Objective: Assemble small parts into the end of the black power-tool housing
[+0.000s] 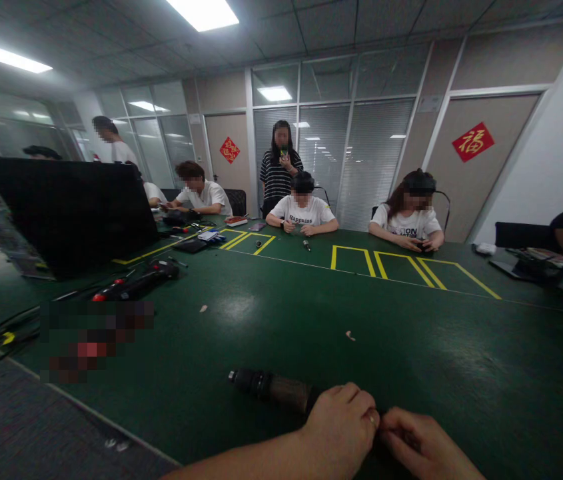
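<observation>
An inline electric screwdriver (286,392) lies along the green tabletop close to me, its silver tip and black ribbed collar pointing left. Its body is a worn brownish grey. My left hand (338,427) is closed over the rear part of it, with a ring showing on one finger. Just to the right, my right hand (424,443) has its fingers curled together against the left fingertips, at the tool's back end. What the right fingers pinch is hidden; a little black shows between the hands.
Dark tools with red parts (136,283) and black cables (16,327) lie at left, before a large black panel (71,213). Small scraps (350,335) dot the green table (261,313). Yellow tape outlines (354,249) mark its far side, where several people sit; one person stands behind.
</observation>
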The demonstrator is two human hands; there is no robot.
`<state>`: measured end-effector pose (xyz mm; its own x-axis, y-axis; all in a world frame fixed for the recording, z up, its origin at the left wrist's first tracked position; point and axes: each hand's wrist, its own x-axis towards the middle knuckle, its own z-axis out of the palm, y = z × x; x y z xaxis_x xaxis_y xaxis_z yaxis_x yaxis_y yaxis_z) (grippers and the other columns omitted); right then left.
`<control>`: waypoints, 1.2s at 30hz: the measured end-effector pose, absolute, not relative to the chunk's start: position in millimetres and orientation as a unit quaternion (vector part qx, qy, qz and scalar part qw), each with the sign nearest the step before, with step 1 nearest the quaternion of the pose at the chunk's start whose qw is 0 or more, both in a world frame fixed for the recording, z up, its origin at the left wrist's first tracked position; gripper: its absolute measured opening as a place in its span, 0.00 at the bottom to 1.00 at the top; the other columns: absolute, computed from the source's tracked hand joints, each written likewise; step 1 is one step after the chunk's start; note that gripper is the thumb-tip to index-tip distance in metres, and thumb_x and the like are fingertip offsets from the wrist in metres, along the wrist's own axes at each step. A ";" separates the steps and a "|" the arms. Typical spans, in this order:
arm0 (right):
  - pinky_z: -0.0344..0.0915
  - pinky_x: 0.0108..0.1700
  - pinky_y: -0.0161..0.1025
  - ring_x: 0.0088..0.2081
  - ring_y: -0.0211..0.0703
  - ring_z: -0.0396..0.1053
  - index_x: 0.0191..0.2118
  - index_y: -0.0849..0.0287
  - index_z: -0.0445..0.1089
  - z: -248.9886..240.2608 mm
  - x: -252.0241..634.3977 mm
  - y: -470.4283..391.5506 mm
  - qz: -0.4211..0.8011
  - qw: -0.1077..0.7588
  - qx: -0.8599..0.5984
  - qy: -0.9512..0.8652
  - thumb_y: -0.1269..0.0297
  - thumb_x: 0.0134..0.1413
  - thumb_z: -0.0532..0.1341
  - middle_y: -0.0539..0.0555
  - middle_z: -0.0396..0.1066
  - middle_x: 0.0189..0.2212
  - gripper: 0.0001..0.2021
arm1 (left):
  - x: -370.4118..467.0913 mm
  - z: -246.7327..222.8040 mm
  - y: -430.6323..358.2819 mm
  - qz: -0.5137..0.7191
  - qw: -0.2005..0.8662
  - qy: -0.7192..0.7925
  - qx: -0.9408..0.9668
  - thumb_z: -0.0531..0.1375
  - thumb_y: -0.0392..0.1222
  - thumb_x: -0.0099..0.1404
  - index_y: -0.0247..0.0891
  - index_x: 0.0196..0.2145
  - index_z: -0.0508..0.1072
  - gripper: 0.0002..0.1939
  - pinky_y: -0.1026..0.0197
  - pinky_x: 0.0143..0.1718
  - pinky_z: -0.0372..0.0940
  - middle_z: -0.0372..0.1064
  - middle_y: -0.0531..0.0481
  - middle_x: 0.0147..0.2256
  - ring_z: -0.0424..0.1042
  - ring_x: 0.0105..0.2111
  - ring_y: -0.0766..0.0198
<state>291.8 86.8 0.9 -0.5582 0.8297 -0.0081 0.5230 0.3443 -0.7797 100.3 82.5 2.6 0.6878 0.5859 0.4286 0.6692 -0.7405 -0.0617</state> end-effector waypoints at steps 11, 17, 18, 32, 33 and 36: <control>0.58 0.29 0.31 0.28 0.41 0.62 0.30 0.60 0.68 -0.5 292.2 88.0 0.390 0.211 -0.419 -0.792 0.57 0.58 0.52 0.50 0.65 0.25 0.14 | 100.2 14.7 77.0 -0.142 0.125 -0.333 -0.923 0.56 0.38 0.65 0.30 0.39 0.67 0.08 0.58 0.37 0.61 0.64 0.48 0.37 0.62 0.38 0.59; 0.57 0.29 0.31 0.28 0.40 0.61 0.30 0.60 0.68 2.9 291.6 87.1 0.406 0.215 -0.413 -0.786 0.56 0.58 0.52 0.49 0.64 0.25 0.15 | 98.9 16.9 76.5 -0.135 0.122 -0.324 -0.928 0.56 0.39 0.64 0.30 0.40 0.67 0.09 0.58 0.41 0.61 0.64 0.47 0.37 0.62 0.40 0.60; 0.57 0.30 0.31 0.28 0.40 0.61 0.30 0.60 0.68 3.5 291.4 86.8 0.407 0.216 -0.412 -0.786 0.56 0.59 0.52 0.49 0.64 0.25 0.14 | 99.5 15.7 76.7 -0.137 0.120 -0.327 -0.927 0.56 0.39 0.64 0.31 0.40 0.67 0.09 0.58 0.41 0.61 0.64 0.47 0.37 0.62 0.40 0.60; 0.58 0.30 0.31 0.28 0.41 0.63 0.31 0.59 0.69 7.8 288.6 84.2 0.403 0.214 -0.418 -0.786 0.57 0.57 0.52 0.49 0.66 0.26 0.14 | 101.0 0.2 79.0 -0.185 0.113 -0.356 -0.909 0.58 0.38 0.65 0.34 0.33 0.67 0.05 0.59 0.40 0.62 0.64 0.50 0.36 0.64 0.39 0.61; 0.58 0.30 0.31 0.28 0.41 0.63 0.30 0.59 0.69 7.9 288.2 84.2 0.402 0.214 -0.420 -0.785 0.57 0.57 0.52 0.49 0.66 0.25 0.13 | 101.3 0.0 79.3 -0.186 0.115 -0.352 -0.910 0.58 0.38 0.65 0.34 0.33 0.67 0.05 0.59 0.39 0.62 0.64 0.50 0.36 0.64 0.38 0.61; 0.58 0.29 0.31 0.28 0.41 0.62 0.30 0.59 0.69 8.1 287.2 84.4 0.403 0.213 -0.425 -0.782 0.57 0.57 0.52 0.49 0.66 0.25 0.13 | 103.0 -2.1 80.3 -0.191 0.125 -0.349 -0.909 0.58 0.38 0.65 0.35 0.33 0.67 0.04 0.59 0.36 0.62 0.65 0.51 0.36 0.63 0.38 0.61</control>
